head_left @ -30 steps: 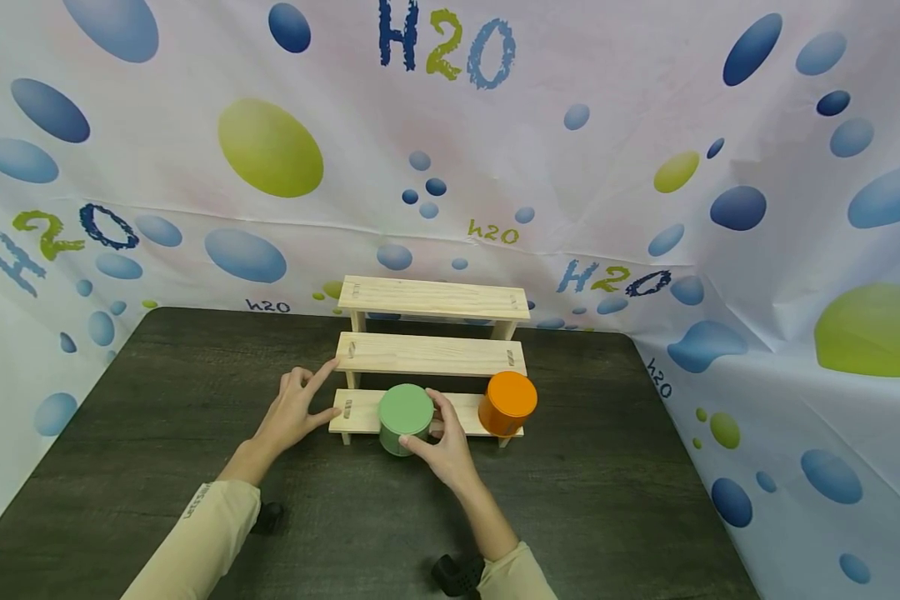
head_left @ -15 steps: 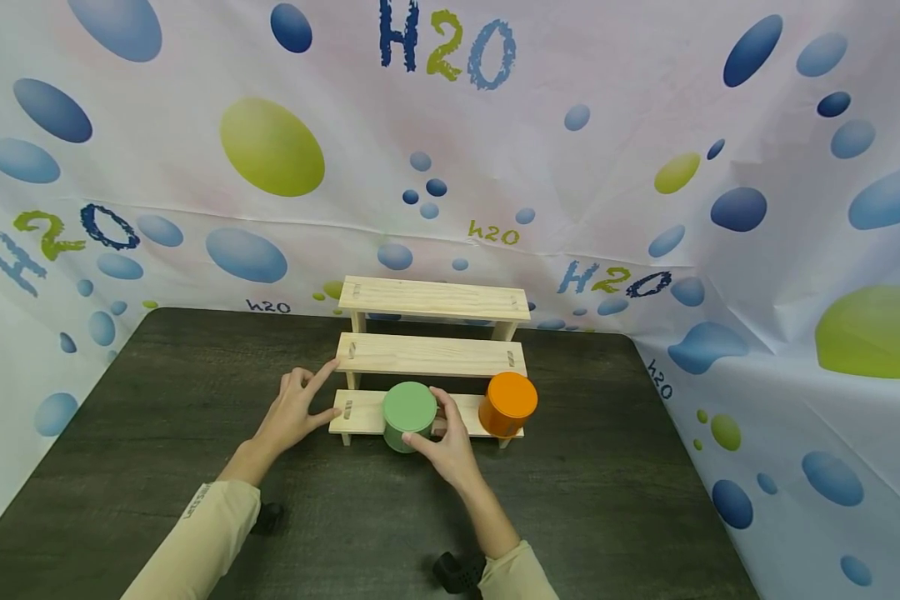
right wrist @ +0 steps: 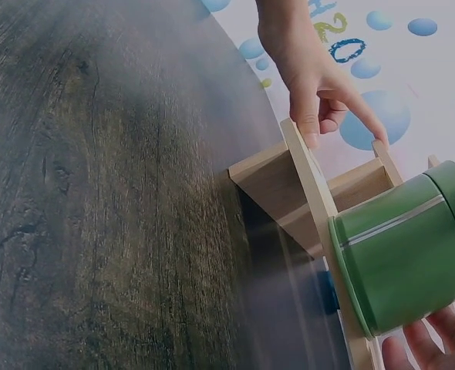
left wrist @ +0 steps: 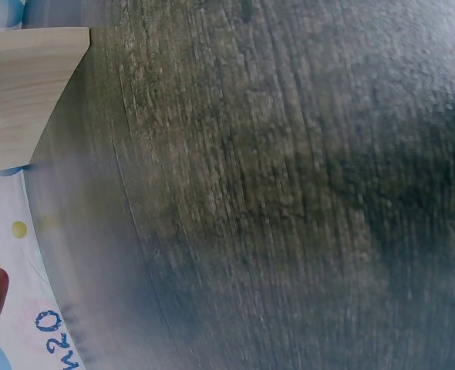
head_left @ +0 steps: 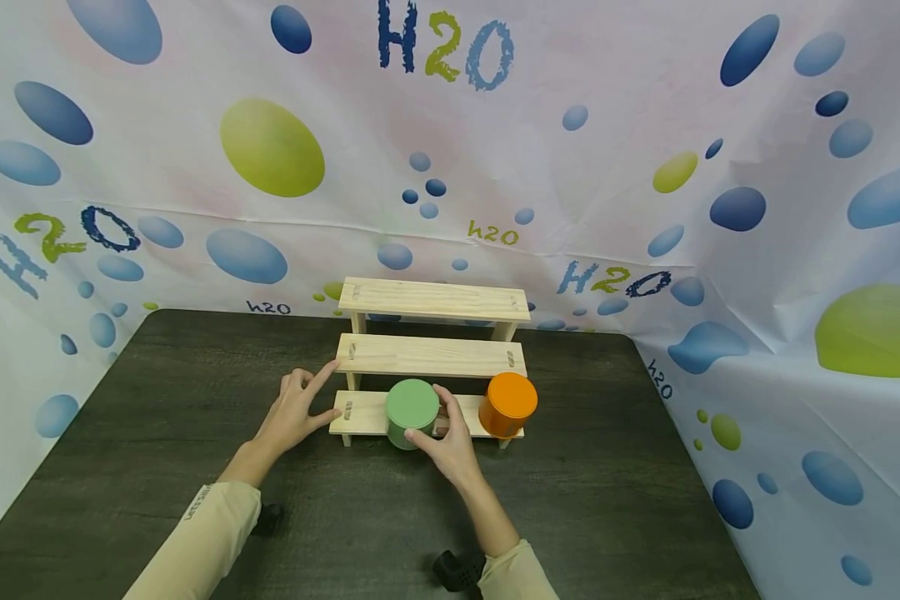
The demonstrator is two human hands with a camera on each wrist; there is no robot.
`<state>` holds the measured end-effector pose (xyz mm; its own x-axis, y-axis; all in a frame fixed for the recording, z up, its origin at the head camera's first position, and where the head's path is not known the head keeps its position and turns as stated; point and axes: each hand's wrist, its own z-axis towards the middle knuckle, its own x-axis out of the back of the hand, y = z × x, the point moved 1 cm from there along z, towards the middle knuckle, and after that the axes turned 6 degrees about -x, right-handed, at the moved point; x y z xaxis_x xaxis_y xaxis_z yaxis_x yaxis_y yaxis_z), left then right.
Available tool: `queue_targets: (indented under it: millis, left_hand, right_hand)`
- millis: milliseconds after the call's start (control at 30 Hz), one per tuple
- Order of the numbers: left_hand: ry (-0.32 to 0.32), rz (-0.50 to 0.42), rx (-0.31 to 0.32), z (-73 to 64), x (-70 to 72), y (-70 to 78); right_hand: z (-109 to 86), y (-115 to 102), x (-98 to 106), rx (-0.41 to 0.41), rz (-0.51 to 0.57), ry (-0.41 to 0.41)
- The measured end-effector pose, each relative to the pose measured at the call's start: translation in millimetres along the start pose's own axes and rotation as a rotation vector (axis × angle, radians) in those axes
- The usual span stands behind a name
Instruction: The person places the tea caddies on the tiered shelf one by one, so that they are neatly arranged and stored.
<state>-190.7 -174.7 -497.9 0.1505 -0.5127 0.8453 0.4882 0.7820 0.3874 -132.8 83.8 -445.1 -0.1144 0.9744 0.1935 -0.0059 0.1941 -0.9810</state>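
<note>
— Head view, centre of the frame: where is the green tin [head_left: 412, 412] against the right hand [head_left: 450, 446]?

— It stands at the front edge of the lowest step of the wooden stepped shelf [head_left: 431, 357], just above and left of the palm. That grip is closed round it: fingers curl over the tin's right side and the thumb presses its near side. In the right wrist view the same tin [right wrist: 403, 247] fills the lower right of the frame, overhanging the bottom board's edge, with fingertips [right wrist: 424, 347] under it.

— And the left hand [head_left: 297, 410]?

— Left of centre, well apart from the tin. Its grip is loose and holds nothing; the forefinger lies against the left end of the middle step and the thumb touches the left end of the bottom step. The right wrist view shows that thumb on the board's corner.

— Anything else on the shelf?

— An orange tin [head_left: 507, 404] on the right end of the bottom step, apart from the hand. The shelf stands on a dark desk [head_left: 157, 433].
</note>
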Motion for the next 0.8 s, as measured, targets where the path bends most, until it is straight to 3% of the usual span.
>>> queue_targets:
  millis: [800]
  left_hand:
    - [-0.008,0.011,0.0,-0.2,-0.9,-0.2]
  right_hand:
    - [3.2,1.8,0.4,0.002,0.012,0.007]
